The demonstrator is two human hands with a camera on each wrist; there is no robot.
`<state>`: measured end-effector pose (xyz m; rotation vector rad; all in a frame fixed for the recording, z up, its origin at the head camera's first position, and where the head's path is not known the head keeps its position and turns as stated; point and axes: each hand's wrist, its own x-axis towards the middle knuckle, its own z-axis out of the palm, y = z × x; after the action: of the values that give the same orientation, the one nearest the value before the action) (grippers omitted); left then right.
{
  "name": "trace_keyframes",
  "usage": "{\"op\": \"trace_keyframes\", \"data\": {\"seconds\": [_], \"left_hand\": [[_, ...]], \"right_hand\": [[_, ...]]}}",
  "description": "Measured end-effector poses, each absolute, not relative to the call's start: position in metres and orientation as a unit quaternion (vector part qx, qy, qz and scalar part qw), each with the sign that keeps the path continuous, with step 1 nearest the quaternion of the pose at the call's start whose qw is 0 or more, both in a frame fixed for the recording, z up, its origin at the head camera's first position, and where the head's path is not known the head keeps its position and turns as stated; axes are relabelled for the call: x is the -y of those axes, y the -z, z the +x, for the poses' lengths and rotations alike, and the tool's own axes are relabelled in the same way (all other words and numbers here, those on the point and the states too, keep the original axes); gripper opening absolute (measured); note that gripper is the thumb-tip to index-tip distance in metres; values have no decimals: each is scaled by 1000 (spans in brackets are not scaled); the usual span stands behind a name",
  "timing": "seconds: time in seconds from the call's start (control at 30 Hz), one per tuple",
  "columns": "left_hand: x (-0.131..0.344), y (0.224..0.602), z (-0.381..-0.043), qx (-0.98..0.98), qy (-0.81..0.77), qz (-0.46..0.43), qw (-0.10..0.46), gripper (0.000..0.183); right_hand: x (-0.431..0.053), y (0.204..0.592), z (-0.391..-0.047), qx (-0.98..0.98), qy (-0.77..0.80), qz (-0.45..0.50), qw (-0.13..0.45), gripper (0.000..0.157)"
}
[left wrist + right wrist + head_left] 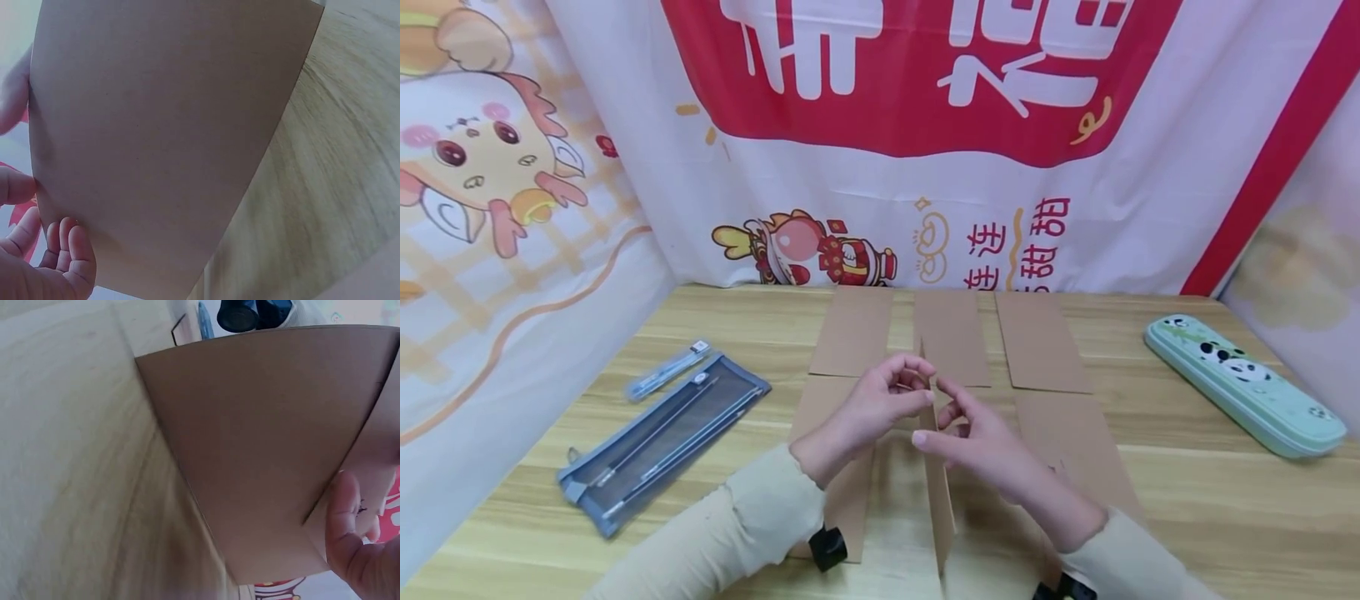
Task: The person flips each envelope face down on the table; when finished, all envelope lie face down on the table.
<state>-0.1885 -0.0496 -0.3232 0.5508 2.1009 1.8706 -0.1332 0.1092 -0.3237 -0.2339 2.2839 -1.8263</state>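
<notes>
On my head view, I locate a blue-grey mesh pencil pouch (666, 442) at left, a slim transparent packet (668, 372) just beside it, a closed mint-green panda pencil case (1243, 387) at right, and a red-and-white printed cloth (887, 125) behind.

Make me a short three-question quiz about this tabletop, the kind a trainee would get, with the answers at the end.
1. Count: In the head view, how many brown cards lie in the far row?

2. True or false: The mesh pouch lies left of the panda case in the head view.

3. Choose: Where is the raised card?
A. Inside the mesh pouch
B. Under the panda case
C. Between the left hand and right hand

Key: 1. Three; 2. True; 3. C
</notes>
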Motion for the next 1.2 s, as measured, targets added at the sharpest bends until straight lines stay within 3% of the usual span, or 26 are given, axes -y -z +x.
{"op": "trace_keyframes", "data": {"seconds": [0.37, 0.67, 0.87, 1.2], "left_hand": [[56, 340, -192, -687, -677, 222, 143, 27], [56, 346, -189, -623, -713, 259, 189, 43], [55, 347, -187, -613, -711, 280, 201, 47], [62, 358, -189, -671, -712, 145, 147, 47]], "right_hand": [[-98, 331, -136, -739, 660, -60, 125, 89], [-102, 327, -138, -697, 692, -78, 171, 91], [-109, 328, -137, -704, 691, -50, 160, 91], [-133, 318, -141, -688, 716, -48, 110, 83]]}}
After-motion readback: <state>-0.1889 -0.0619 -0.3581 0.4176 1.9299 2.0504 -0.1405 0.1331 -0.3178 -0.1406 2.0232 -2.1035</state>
